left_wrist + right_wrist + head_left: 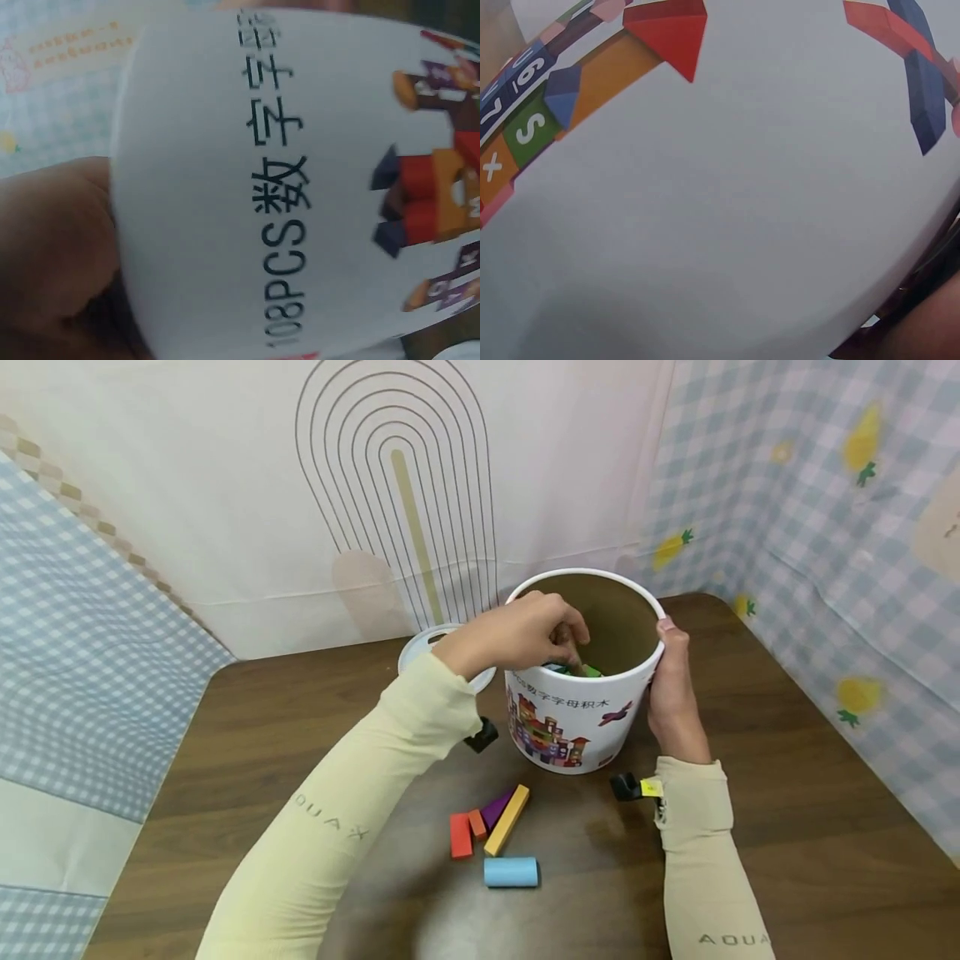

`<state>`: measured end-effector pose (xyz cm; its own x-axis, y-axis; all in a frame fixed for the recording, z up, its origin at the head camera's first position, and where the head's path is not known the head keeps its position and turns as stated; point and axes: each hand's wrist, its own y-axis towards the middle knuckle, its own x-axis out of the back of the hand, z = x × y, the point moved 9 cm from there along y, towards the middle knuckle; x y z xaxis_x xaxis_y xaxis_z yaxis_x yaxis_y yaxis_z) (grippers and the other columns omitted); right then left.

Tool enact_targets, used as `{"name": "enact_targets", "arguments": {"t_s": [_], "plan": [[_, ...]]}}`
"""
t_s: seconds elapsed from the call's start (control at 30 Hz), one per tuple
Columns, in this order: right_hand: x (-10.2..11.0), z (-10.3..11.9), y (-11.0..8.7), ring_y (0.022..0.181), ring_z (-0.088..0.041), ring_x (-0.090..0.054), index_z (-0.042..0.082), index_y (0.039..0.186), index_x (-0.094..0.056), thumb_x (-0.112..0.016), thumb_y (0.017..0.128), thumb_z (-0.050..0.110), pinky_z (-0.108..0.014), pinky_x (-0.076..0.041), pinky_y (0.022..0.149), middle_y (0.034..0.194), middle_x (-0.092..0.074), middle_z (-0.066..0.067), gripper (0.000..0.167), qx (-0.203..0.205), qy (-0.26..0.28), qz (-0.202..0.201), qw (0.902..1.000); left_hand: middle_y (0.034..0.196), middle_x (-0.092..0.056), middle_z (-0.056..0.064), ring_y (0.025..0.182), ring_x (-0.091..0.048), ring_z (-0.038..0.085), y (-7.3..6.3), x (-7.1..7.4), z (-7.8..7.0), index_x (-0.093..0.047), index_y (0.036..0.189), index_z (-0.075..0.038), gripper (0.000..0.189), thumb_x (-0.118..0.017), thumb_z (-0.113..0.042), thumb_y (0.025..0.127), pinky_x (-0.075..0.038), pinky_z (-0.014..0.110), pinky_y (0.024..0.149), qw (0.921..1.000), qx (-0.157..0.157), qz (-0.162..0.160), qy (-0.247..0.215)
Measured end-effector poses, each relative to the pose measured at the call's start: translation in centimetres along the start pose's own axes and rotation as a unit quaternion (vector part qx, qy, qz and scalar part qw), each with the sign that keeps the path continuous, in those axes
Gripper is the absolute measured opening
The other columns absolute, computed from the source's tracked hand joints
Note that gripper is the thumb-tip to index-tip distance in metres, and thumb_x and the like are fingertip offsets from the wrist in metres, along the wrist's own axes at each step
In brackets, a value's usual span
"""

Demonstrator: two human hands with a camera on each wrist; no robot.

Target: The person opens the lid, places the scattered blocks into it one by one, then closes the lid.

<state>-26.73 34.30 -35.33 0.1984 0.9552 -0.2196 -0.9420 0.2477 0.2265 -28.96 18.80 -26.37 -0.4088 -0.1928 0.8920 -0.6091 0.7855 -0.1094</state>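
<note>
A white bucket (558,722) with printed toy-block pictures stands at the back of the table, its mouth leaning towards the person. My left hand (536,631) reaches over the near left rim, fingers bent down inside. Near its fingertips show some green blocks (591,672); whether the fingers pinch one is hidden. My right hand (672,693) holds the bucket by its right side, thumb at the rim. In the left wrist view, the left hand (56,244) is dark beside the bucket wall (195,187). The right wrist view is mostly bucket wall (727,187).
In front of the bucket lie a red block (461,836), a small orange block (477,824), a purple block (495,810), a long yellow block (507,820) and a blue cylinder (511,872). A pale lid (417,649) lies behind the left forearm. Curtains border the wooden table (300,693).
</note>
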Motion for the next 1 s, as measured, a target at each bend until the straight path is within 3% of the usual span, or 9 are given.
{"name": "enact_targets", "arguments": {"t_s": [0.2, 0.37, 0.43, 0.5, 0.63, 0.77, 0.87, 1.0], "plan": [[0.4, 0.2, 0.0, 0.120, -0.021, -0.047, 0.013, 0.133, -0.060, -0.034, 0.105, 0.051, -0.039, -0.029, 0.105, 0.130, -0.053, -0.006, 0.053, -0.001, -0.014, -0.011, 0.9998, 0.112, -0.073, -0.005, 0.104, -0.066, 0.013, 2.5, -0.9, 1.0, -0.080, 0.113, -0.019, 0.017, -0.075, -0.024, 0.099, -0.053, 0.034, 0.093, 0.9940, 0.068, 0.052, 0.068], [0.1, 0.1, -0.2, 0.120, -0.022, -0.047, 0.014, 0.134, -0.060, -0.035, 0.106, 0.051, -0.040, -0.030, 0.105, 0.131, -0.053, -0.006, 0.053, -0.003, -0.028, -0.007, 0.9996, 0.115, -0.074, -0.009, 0.104, -0.067, 0.013, 2.7, -2.4, 2.1, -0.081, 0.109, -0.025, 0.012, -0.074, -0.028, 0.100, -0.053, 0.039, 0.094, 0.9805, 0.110, 0.115, 0.115], [0.0, 0.1, -0.3, 0.120, -0.021, -0.047, 0.014, 0.132, -0.061, -0.035, 0.105, 0.051, -0.039, -0.030, 0.105, 0.131, -0.053, -0.005, 0.053, -0.002, -0.028, -0.005, 0.9996, 0.116, -0.074, -0.009, 0.104, -0.067, 0.013, 2.6, -2.6, 2.4, -0.080, 0.111, -0.026, 0.014, -0.074, -0.028, 0.099, -0.053, 0.041, 0.095, 0.9768, 0.123, 0.119, 0.129], [0.2, 0.0, -0.3, 0.120, -0.021, -0.047, 0.014, 0.131, -0.061, -0.035, 0.105, 0.051, -0.039, -0.029, 0.105, 0.130, -0.053, -0.005, 0.052, -0.002, -0.028, -0.007, 0.9996, 0.118, -0.073, -0.009, 0.107, -0.067, 0.013, 2.7, -2.7, 2.4, -0.078, 0.115, -0.026, 0.017, -0.074, -0.030, 0.099, -0.052, 0.043, 0.097, 0.9784, 0.125, 0.110, 0.123], [0.6, 0.0, -0.4, 0.121, -0.021, -0.046, 0.015, 0.132, -0.060, -0.035, 0.105, 0.053, -0.038, -0.028, 0.106, 0.131, -0.052, -0.005, 0.053, -0.007, -0.031, -0.016, 0.9994, 0.115, -0.072, -0.010, 0.104, -0.067, 0.010, 3.1, -2.0, 1.8, -0.077, 0.117, -0.026, 0.019, -0.072, -0.037, 0.101, -0.052, 0.038, 0.096, 0.9903, 0.098, 0.046, 0.088], [1.0, 0.2, -0.3, 0.121, -0.022, -0.046, 0.016, 0.133, -0.059, -0.035, 0.106, 0.054, -0.039, -0.028, 0.106, 0.132, -0.051, -0.004, 0.053, -0.012, -0.039, -0.020, 0.9990, 0.104, -0.073, -0.009, 0.089, -0.067, 0.006, 3.2, -0.6, 1.2, -0.077, 0.114, -0.022, 0.018, -0.066, -0.034, 0.106, -0.053, 0.030, 0.084, 0.9955, 0.068, -0.053, 0.040], [1.1, 0.4, -0.1, 0.122, -0.022, -0.045, 0.016, 0.134, -0.059, -0.034, 0.105, 0.053, -0.040, -0.028, 0.107, 0.132, -0.050, -0.004, 0.053, -0.006, -0.040, -0.013, 0.9991, 0.099, -0.073, -0.009, 0.084, -0.065, 0.005, 2.6, 0.8, 0.9, -0.077, 0.112, -0.020, 0.019, -0.063, -0.032, 0.107, -0.052, 0.026, 0.078, 0.9867, 0.057, -0.152, -0.003], [1.0, 0.6, 0.3, 0.120, -0.023, -0.047, 0.012, 0.133, -0.060, -0.034, 0.105, 0.050, -0.040, -0.029, 0.105, 0.131, -0.053, -0.006, 0.054, 0.014, -0.029, -0.003, 0.9995, 0.103, -0.073, -0.009, 0.091, -0.064, 0.008, 0.7, 1.9, 1.2, -0.078, 0.111, -0.020, 0.023, -0.059, -0.033, 0.108, -0.050, 0.028, 0.081, 0.9635, 0.049, -0.257, -0.058]]}}
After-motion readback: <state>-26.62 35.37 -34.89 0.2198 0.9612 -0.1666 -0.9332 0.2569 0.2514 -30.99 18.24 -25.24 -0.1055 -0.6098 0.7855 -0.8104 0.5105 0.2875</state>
